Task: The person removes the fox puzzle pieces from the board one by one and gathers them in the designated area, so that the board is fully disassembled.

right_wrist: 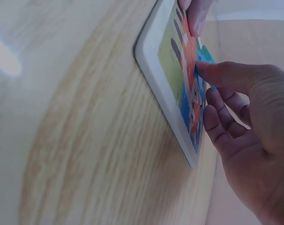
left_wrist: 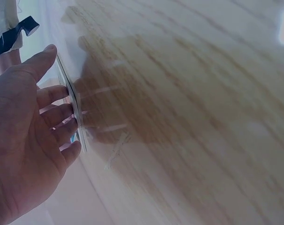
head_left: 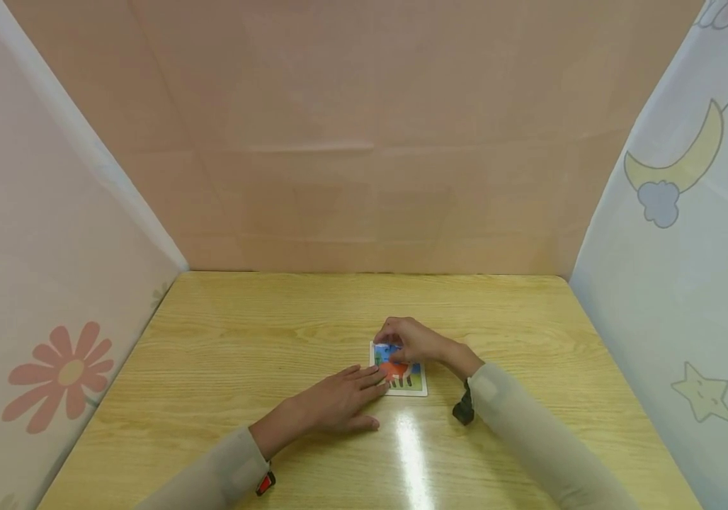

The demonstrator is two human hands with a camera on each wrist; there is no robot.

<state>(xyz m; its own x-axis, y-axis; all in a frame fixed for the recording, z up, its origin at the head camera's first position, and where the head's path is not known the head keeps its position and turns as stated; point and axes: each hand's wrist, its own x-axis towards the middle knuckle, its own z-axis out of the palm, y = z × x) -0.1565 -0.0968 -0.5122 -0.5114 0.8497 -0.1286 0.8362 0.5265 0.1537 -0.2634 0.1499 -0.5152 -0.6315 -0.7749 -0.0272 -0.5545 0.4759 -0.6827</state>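
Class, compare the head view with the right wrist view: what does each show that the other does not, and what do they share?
Only the head view: the printed flower, moon and star, plus both beige sleeves.
Only the right wrist view: the eyes on the orange animal's face, and the palm side of the right grip.
Both: the picture board, the wooden table, and both grips, though the right wrist view catches only fingers of the left grip.

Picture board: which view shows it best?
Right wrist: the picture board is largest there, its white border and orange animal clear, though the right hand and left hand cover part. Head shows it from above, smaller, also partly covered. Left wrist shows mainly its thin edge.
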